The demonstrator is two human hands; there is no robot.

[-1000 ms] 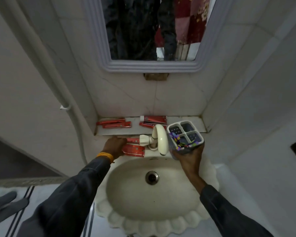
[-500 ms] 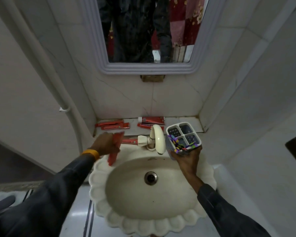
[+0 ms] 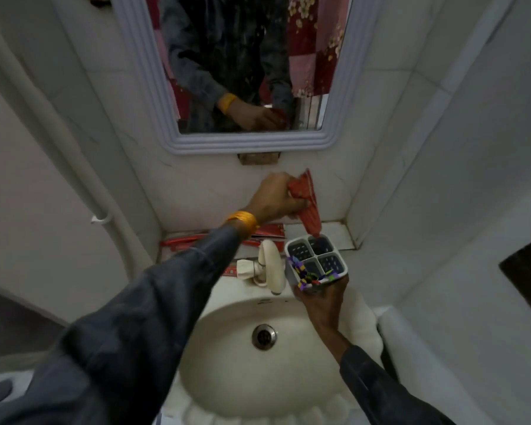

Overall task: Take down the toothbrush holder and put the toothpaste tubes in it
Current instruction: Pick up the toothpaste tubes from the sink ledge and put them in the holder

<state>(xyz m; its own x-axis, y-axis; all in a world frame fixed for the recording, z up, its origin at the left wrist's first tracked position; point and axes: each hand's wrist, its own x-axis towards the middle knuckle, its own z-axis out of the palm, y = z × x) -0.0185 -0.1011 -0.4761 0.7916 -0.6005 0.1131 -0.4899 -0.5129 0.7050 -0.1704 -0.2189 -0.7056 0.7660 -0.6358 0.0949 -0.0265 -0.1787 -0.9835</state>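
My right hand (image 3: 321,302) grips a white toothbrush holder (image 3: 316,262) with four compartments and a colourful pattern on its side, held upright over the basin's back rim. My left hand (image 3: 275,199) holds a red toothpaste tube (image 3: 308,208) nearly upright above the holder, its lower end at the mouth of the far compartment. More red toothpaste tubes (image 3: 269,233) lie on the ledge (image 3: 334,233) behind the tap, partly hidden by my left arm. Another red tube (image 3: 230,271) lies beside the tap.
A cream tap (image 3: 272,266) stands at the back of the scalloped wash basin (image 3: 227,378). A mirror (image 3: 246,65) hangs on the tiled wall above. A white pipe (image 3: 83,167) runs down the left wall. The right wall stands close to the holder.
My left hand lifted a red tube from the basin's left rim, carried it right and up, and now holds it over the holder. The holder stayed in my right hand.
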